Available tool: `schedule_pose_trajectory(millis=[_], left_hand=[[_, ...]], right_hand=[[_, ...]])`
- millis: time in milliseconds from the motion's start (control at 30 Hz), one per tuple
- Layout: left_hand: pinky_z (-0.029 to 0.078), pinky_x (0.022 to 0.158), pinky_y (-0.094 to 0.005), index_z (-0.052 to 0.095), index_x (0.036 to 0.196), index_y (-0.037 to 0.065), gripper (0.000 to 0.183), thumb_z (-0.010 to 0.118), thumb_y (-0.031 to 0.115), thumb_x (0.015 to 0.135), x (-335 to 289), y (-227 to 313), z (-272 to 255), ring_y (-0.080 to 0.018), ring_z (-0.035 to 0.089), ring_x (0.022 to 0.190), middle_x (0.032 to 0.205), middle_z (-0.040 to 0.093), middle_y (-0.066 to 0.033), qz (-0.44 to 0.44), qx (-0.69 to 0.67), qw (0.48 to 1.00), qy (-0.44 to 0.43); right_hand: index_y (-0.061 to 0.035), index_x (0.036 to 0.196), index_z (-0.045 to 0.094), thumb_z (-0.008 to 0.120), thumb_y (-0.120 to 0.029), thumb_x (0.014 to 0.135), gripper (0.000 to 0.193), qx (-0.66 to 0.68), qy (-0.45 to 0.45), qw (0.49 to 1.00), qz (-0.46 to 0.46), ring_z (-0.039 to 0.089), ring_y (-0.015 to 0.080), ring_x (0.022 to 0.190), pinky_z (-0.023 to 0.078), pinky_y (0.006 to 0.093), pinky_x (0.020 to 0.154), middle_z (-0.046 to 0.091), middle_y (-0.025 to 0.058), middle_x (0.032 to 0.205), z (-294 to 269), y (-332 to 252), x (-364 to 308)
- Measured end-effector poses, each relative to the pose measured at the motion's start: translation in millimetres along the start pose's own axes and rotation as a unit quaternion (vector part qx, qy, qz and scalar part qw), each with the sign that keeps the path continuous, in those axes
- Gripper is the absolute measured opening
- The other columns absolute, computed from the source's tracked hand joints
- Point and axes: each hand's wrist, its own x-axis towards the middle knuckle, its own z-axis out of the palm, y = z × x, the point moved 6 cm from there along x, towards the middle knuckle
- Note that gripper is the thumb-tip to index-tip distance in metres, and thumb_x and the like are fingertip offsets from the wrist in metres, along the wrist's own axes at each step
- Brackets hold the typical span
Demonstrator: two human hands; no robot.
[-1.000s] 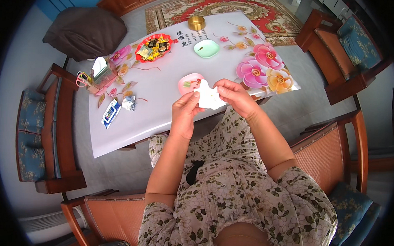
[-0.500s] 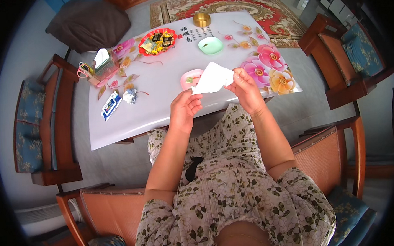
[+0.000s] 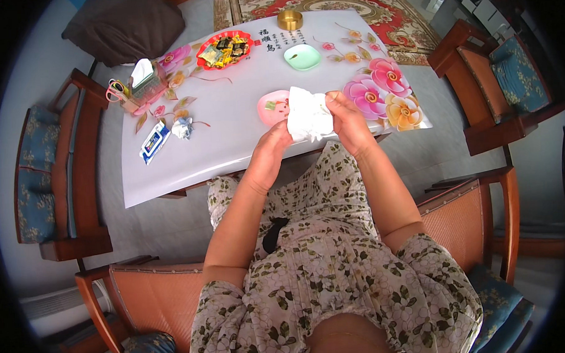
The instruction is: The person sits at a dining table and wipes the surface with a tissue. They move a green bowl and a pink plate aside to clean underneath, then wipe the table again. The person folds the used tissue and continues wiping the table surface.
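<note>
A white tissue (image 3: 310, 115), rumpled along its lower edge, is held up between my two hands above the table's near edge. My left hand (image 3: 271, 151) pinches its left side, with the fingertips partly behind the tissue. On the other side, the thumb and fingers of my right hand (image 3: 349, 121) grip its right edge. Just beyond my left hand lies a pink dish (image 3: 266, 108) with a small greenish piece on it, partly covered by the tissue. Farther off stands a mint-green dish (image 3: 309, 62) holding a small dark item.
On the floral-covered table (image 3: 201, 157) are a red tray (image 3: 200, 61) of wrapped snacks, a gold bowl (image 3: 289, 22), a tissue box with holder (image 3: 144, 94), scissors (image 3: 114, 92), a wet-wipe pack (image 3: 154, 143) and a crumpled wad (image 3: 182, 128). Wooden seats flank the table.
The tissue, stretched out at a slant before, is now bunched and more upright. My hands have come closer together, the left moving right.
</note>
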Motion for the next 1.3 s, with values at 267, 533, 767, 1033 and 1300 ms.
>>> schedule_pose_trajectory(millis=[267,533,767,1033,1300], left_hand=[[0.048,0.089,-0.0299,0.049,0.129,0.002,0.036,0.047,0.011,0.094,-6,6,4,-0.0150,0.059,0.103,0.121,0.057,-0.0064,-0.008,0.053,0.998,-0.020],[0.045,0.097,-0.0333,0.042,0.135,0.003,0.040,0.043,0.007,0.095,-6,24,2,-0.0190,0.053,0.115,0.127,0.052,-0.0085,0.110,0.037,0.991,0.072],[0.045,0.094,-0.0316,0.039,0.137,0.003,0.043,0.046,0.009,0.095,-9,24,-13,-0.0159,0.054,0.109,0.122,0.055,-0.0080,0.128,0.040,0.984,0.119],[0.045,0.092,-0.0307,0.041,0.135,0.003,0.041,0.047,0.011,0.095,-8,22,-7,-0.0151,0.055,0.107,0.120,0.056,-0.0062,0.097,0.030,0.992,0.075],[0.050,0.084,-0.0301,0.046,0.131,0.002,0.037,0.047,0.010,0.094,-4,15,-19,-0.0146,0.059,0.101,0.116,0.059,-0.0073,0.072,0.036,0.992,0.102]], right_hand=[[-0.0141,0.100,0.055,0.050,-0.028,0.095,0.015,0.028,-0.023,0.999,0.038,0.060,0.0101,0.088,0.047,0.0263,0.078,0.062,0.0000,0.098,2,10,0],[-0.0114,0.125,0.054,0.060,-0.028,0.090,0.039,-0.040,-0.058,0.995,0.066,0.055,0.0131,0.100,0.046,0.0293,0.087,0.058,0.0051,0.110,21,15,-16],[-0.0101,0.123,0.055,0.066,-0.022,0.086,0.040,-0.077,-0.036,0.994,0.068,0.055,0.0081,0.090,0.045,0.0245,0.082,0.059,-0.0022,0.098,20,23,-18],[-0.0076,0.116,0.061,0.062,-0.025,0.088,0.033,0.002,-0.039,0.993,0.112,0.055,0.0097,0.095,0.044,0.0273,0.081,0.062,0.0002,0.105,19,33,-10],[-0.0081,0.108,0.064,0.060,-0.023,0.090,0.024,-0.057,-0.008,0.993,0.099,0.057,0.0079,0.088,0.046,0.0267,0.077,0.063,-0.0024,0.097,14,35,-9]])
